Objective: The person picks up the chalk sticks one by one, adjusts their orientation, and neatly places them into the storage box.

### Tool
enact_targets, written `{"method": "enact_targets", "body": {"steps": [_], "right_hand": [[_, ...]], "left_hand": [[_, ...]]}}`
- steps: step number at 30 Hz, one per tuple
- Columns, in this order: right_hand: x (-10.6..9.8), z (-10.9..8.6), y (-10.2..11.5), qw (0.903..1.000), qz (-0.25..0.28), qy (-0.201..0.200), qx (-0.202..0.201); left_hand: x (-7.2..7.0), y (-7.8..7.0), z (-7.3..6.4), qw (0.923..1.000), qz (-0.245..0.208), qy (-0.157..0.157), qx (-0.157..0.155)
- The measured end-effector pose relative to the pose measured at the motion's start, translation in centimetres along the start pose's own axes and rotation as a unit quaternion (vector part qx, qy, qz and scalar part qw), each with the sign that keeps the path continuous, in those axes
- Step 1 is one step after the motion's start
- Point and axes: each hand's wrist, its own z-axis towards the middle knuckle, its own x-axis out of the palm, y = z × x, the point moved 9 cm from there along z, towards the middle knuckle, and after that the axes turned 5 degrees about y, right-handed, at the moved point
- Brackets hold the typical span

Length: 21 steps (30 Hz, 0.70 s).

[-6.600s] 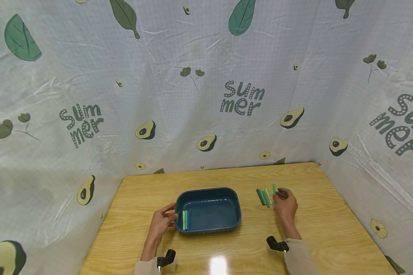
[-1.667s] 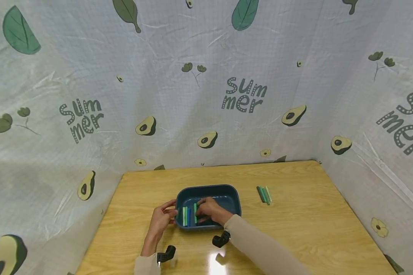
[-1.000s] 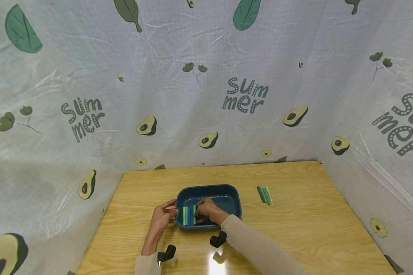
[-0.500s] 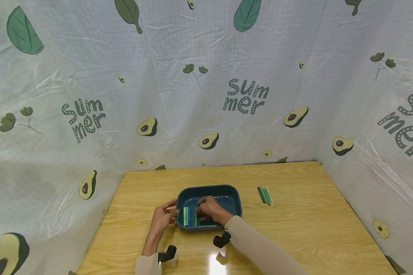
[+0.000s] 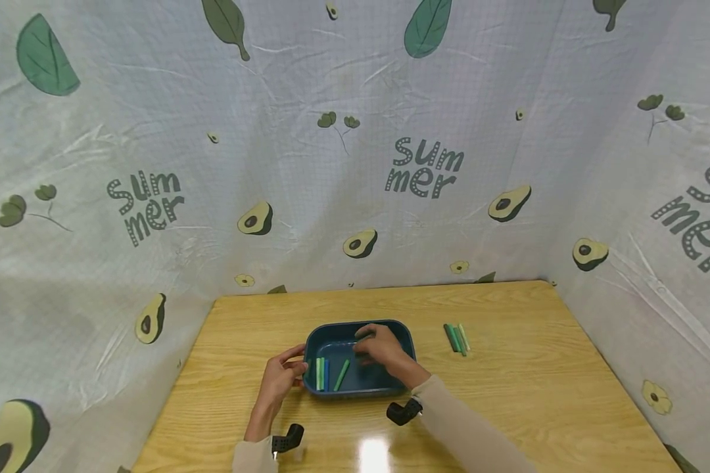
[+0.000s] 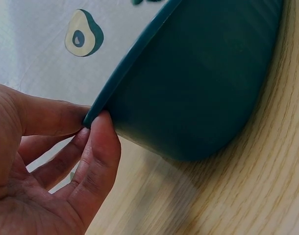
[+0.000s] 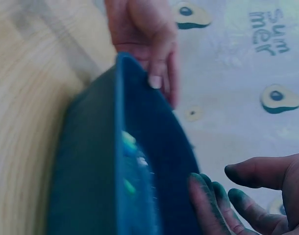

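Note:
A dark blue rectangular bin stands on the table in the head view. My left hand pinches its left rim between thumb and fingers, close up in the left wrist view. Inside, a light green chalk stick and a blue chalk stick stand side by side against the left wall. A green chalk stick lies slanted just right of them, touched by no hand. Over the middle of the bin, my right hand has its fingers spread and holds nothing; its fingertips are stained green.
Several more chalk sticks, dark green to pale yellow, lie grouped on the wooden table right of the bin. A white printed sheet hangs behind and along both sides.
Earlier my right hand reached the sticks at the right, then brought a green one into the bin. It has now let go and moved up and right; that stick lies slanted. Left hand stays.

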Motion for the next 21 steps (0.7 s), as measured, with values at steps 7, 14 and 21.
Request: {"method": "enact_targets", "body": {"steps": [7, 14, 21], "right_hand": [[-3.2, -2.1, 1.9, 0.9981, -0.01, -0.042, -0.043], [-6.6, -4.3, 2.9, 0.9931, -0.007, -0.101, -0.058], [-9.1, -6.0, 3.7, 0.9881, -0.009, -0.129, -0.083]], "left_hand": [[-0.1, 0.1, -0.2, 1.0, 0.006, 0.002, -0.003], [-0.2, 0.1, -0.4, 0.9999, 0.006, 0.008, -0.002], [-0.3, 0.1, -0.5, 1.0, 0.004, 0.009, 0.0]]}}
